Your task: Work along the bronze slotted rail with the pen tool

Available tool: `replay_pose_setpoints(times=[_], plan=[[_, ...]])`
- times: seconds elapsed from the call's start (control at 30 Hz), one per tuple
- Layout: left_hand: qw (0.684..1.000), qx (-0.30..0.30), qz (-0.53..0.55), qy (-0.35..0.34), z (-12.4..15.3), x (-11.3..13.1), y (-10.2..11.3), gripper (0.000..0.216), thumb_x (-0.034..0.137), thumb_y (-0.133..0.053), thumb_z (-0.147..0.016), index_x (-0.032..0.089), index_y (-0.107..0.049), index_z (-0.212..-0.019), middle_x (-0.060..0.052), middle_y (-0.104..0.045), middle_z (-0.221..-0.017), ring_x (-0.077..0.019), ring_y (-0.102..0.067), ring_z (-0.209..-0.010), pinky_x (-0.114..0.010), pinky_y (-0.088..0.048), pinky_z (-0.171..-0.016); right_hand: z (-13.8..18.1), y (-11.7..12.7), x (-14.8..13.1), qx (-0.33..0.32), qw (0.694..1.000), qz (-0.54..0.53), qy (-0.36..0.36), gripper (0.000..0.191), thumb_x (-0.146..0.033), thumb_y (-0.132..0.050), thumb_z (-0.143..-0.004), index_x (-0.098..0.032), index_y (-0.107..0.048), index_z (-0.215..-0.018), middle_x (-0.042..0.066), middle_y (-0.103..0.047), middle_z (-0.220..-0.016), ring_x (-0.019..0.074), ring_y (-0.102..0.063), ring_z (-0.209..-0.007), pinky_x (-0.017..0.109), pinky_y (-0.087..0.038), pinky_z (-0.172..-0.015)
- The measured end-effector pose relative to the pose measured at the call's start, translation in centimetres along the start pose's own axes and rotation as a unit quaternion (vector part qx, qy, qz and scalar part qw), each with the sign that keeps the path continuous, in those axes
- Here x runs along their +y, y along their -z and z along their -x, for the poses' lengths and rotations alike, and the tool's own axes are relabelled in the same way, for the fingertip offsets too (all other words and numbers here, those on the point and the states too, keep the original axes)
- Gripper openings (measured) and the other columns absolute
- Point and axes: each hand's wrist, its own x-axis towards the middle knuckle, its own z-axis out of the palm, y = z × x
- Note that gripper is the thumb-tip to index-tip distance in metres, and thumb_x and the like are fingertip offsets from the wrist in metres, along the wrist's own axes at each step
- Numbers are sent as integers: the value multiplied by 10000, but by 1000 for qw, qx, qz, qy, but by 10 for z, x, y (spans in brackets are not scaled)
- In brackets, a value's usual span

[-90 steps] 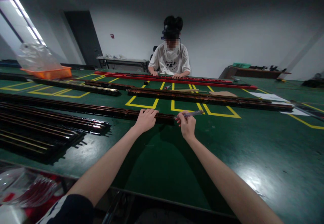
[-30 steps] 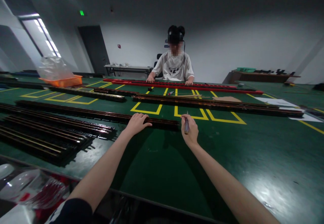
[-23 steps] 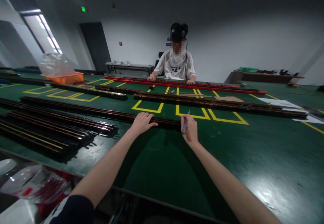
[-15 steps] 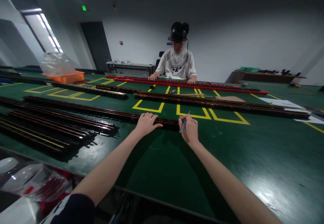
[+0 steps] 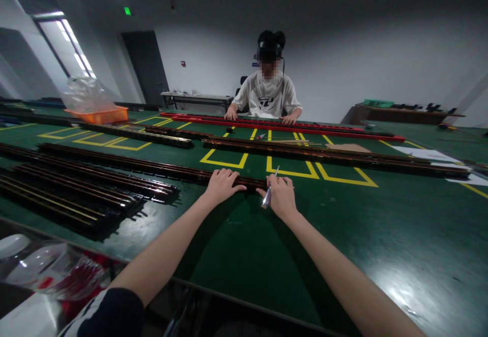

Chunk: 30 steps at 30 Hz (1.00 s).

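My left hand (image 5: 222,185) lies palm-down on a long dark rail (image 5: 125,164) with copper strips, fingers curled over its top near the right end. My right hand (image 5: 280,195) is closed on a small screwdriver (image 5: 269,193) with a clear handle. The handle points toward me and the metal tip points up and away. This hand sits at the rail's right end, its forefinger reaching toward the rail.
Several more dark rails (image 5: 76,194) lie stacked at the left. Other long rails (image 5: 328,155) cross the green table (image 5: 247,255) with yellow marked boxes. A person (image 5: 268,93) sits opposite with both hands on a red rail (image 5: 282,126). An orange bin (image 5: 96,115) stands far left.
My right hand has turned the screwdriver from lying sideways to tip-up and shifted left against the rail's end. My left hand has stayed on the rail. The camera view has drifted slightly.
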Motion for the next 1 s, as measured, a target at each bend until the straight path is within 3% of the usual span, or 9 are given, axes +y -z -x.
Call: replay_pose_setpoints(times=[0.3, 0.53, 0.73, 1.0], plan=[[1000, -8, -22, -10, -1, 1, 0, 546, 611, -407, -868, 163, -593, -1116, -126, -643, -1082, -289, -552, -1008, -411, -383, -863, -1, -1, -2, -7, 999, 50, 0, 262, -443, -483, -873, -190, -516, -809, 92, -648, -753, 255, -609, -716, 515, -375, -886], [999, -31, 2, -31, -3, 2, 5, 534, 577, -367, -902, 152, -573, -1152, -120, -637, -1123, -273, -564, -1040, -394, -392, -865, -2, 6, -9, -21, 998, 52, -34, 146, -323, -522, -816, -180, -492, -816, 98, -646, -760, 252, -604, -739, 457, -360, -888], [997, -8, 21, -71, -4, 4, 1, 491, 536, -369, -922, 165, -541, -1193, -98, -632, -1158, -241, -564, -1074, -380, -378, -898, -1, 9, -10, -23, 995, 84, -42, 76, -215, -493, -793, -168, -481, -851, 104, -651, -783, 264, -607, -812, 420, -341, -898], [997, -6, 32, -75, -4, 3, 0, 470, 504, -385, -931, 159, -530, -1215, -100, -608, -1224, -236, -541, -1139, -382, -364, -947, -1, 7, -5, -31, 997, 53, -40, 188, -19, -451, -734, -187, -450, -818, 108, -666, -851, 260, -614, -841, 425, -355, -886]])
